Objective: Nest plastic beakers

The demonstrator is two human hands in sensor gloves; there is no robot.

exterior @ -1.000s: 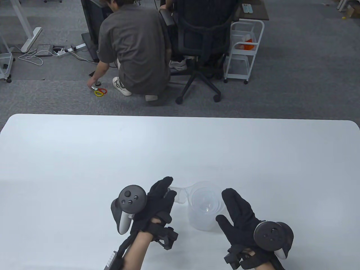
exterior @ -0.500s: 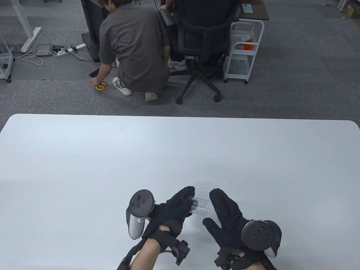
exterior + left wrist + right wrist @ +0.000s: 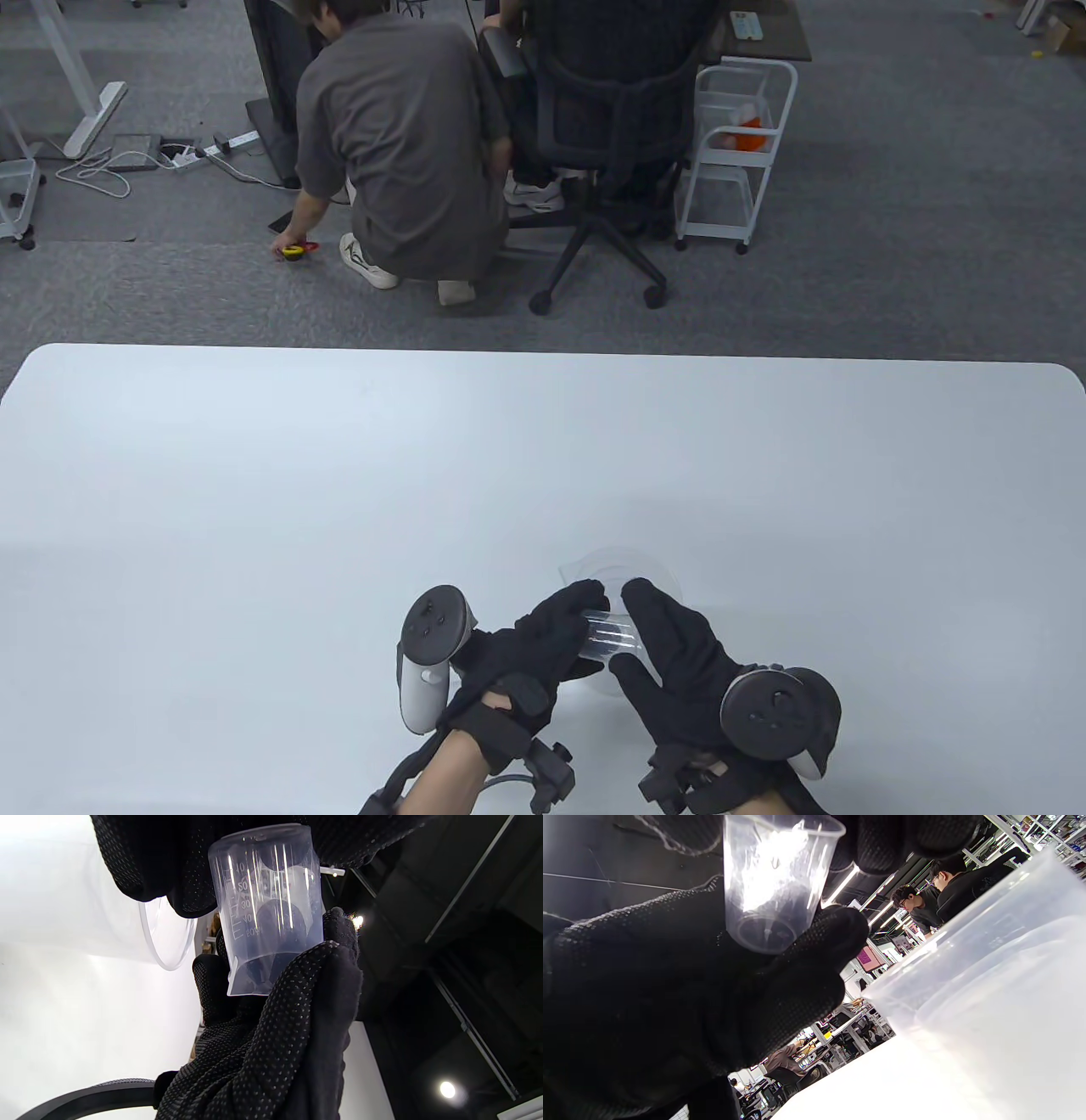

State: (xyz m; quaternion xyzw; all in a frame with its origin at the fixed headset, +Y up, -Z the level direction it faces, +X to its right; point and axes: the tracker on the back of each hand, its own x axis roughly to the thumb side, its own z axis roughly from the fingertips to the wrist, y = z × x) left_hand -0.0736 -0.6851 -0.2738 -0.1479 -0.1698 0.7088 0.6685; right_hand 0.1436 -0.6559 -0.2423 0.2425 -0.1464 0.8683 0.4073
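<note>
A small clear graduated beaker (image 3: 609, 638) lies on its side in the air between my two hands, just above the table near its front edge. My left hand (image 3: 564, 624) holds its base end, and my right hand (image 3: 657, 628) holds its rim end. It shows close up in the left wrist view (image 3: 271, 912) and the right wrist view (image 3: 772, 891). A large clear beaker (image 3: 632, 562) with smaller ones nested inside stands upright right behind the hands, mostly hidden by them. Its wall fills the right of the right wrist view (image 3: 988, 984).
The white table (image 3: 339, 475) stretches wide to the left, right and far side. Beyond its far edge, on the carpet, a person (image 3: 399, 144) crouches beside an office chair (image 3: 611, 136) and a white cart (image 3: 734, 153).
My left hand carried the small beaker to the right, over the large beaker. My right hand moved left and took hold of its other end. The hands now meet in front of the stack.
</note>
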